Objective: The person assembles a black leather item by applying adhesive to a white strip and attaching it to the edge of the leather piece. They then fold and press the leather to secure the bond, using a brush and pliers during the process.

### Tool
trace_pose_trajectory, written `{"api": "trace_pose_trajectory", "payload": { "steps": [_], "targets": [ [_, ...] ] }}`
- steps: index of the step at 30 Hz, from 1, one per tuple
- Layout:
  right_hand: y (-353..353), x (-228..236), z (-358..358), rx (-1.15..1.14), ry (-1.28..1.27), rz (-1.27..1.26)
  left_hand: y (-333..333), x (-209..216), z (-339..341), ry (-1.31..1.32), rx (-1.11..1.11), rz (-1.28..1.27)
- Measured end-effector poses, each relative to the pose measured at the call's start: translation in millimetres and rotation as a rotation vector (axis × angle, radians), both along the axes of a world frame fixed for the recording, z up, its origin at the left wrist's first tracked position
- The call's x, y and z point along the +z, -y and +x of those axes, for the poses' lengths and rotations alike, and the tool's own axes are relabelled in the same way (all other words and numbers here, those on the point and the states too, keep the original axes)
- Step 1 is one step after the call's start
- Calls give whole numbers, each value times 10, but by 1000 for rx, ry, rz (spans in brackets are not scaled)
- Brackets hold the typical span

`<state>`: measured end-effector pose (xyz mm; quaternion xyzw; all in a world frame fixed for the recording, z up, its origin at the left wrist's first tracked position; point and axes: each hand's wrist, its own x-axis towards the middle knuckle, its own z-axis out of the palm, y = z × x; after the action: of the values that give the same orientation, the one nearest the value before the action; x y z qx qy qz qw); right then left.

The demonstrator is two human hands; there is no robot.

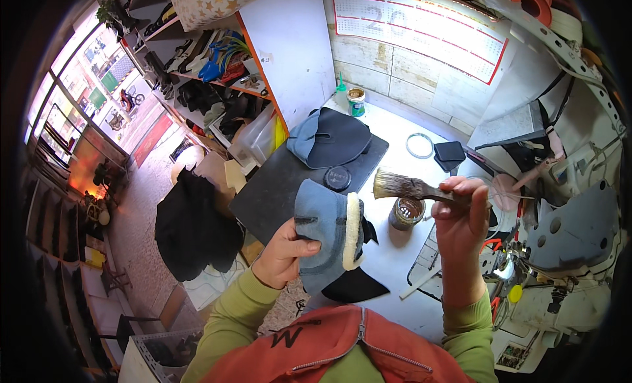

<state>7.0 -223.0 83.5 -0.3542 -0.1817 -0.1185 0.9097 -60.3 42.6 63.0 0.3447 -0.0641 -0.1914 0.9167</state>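
My left hand is closed on a blue-grey piece of shoe upper, thumb on top, with a cream fuzzy strip along its right edge. My right hand grips the dark handle of a brush, its pale bristles pointing left. Just below the brush stands an open glass jar with brown contents. Beyond the held piece, a round black lid rests on a dark board. Another blue-and-black upper piece lies flat at the board's far end.
A green-and-white can stands at the back by the wall. Right of it are a clear ring and black pads. A sewing machine and pliers crowd the right. Dark cloth hangs at left, near shelves.
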Motion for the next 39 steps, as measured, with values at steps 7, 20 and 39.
{"api": "trace_pose_trajectory", "payload": {
  "steps": [7,20,39],
  "targets": [
    [76,-17,-97,-23,96,-245,43,-19,35,-59,30,-33],
    [43,59,-249,27,157,-307,59,9,66,-158,65,-36],
    [298,-316,88,-539,123,-438,-10,-26,-16,-8,105,91]
  ]
}}
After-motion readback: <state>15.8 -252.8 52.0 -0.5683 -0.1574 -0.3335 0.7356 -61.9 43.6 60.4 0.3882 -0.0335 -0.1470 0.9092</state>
